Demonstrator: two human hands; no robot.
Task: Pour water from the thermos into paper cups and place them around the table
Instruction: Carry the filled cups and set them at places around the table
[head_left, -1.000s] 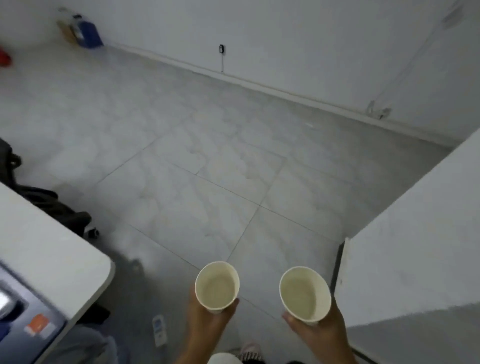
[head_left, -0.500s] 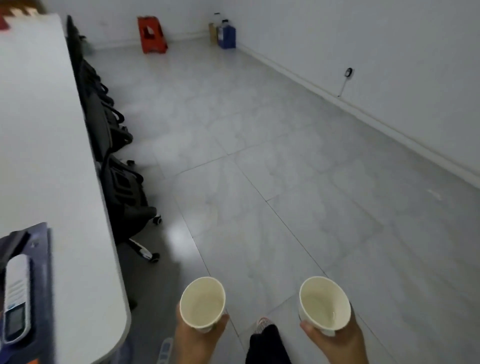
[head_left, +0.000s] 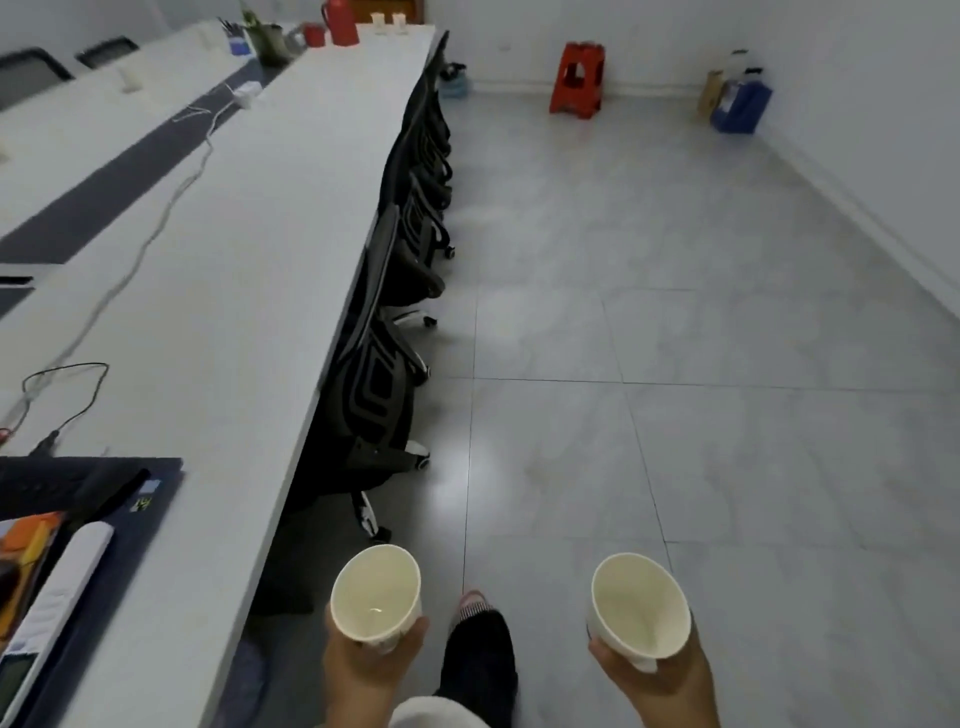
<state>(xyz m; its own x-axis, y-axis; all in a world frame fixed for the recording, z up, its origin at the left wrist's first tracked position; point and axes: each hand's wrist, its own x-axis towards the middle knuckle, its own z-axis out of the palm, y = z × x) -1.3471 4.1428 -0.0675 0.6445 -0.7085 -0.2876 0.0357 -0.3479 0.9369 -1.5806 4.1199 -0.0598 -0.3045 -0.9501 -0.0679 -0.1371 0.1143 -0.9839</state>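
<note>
Long white worktop (head_left: 218, 270) runs from lower left to the top centre of the frame. At its near end, lower left: a white remote-like device (head_left: 57, 597) on a dark mat (head_left: 150, 499), partly cut off by the frame edge; labels unreadable. A black cable (head_left: 67, 374) and a white cable (head_left: 156, 228) lie along the worktop.

Far end, top centre: red thermos (head_left: 340, 23), small and blurred, with two paper cups (head_left: 388, 23) just beside it to the right.

Black office chairs (head_left: 384, 364) are tucked along the worktop's right edge, seats mostly hidden under it.

Bottom centre-left: left hand (head_left: 371, 660) curled around the base of the left cup (head_left: 376, 597), thumb and fingers wrapped. Cup upright, tilted slightly; liquid inside barely visible.

Between the hands: a dark trouser leg and shoe tip (head_left: 475, 605) on the tiled floor (head_left: 675, 364).

Bottom right: right hand (head_left: 660, 680) grips the right cup (head_left: 641, 608) from below, fingers curled round its base. Fill level hard to make out.

Upper right: red stool (head_left: 579, 78), blue container (head_left: 740, 101) by the wall.
</note>
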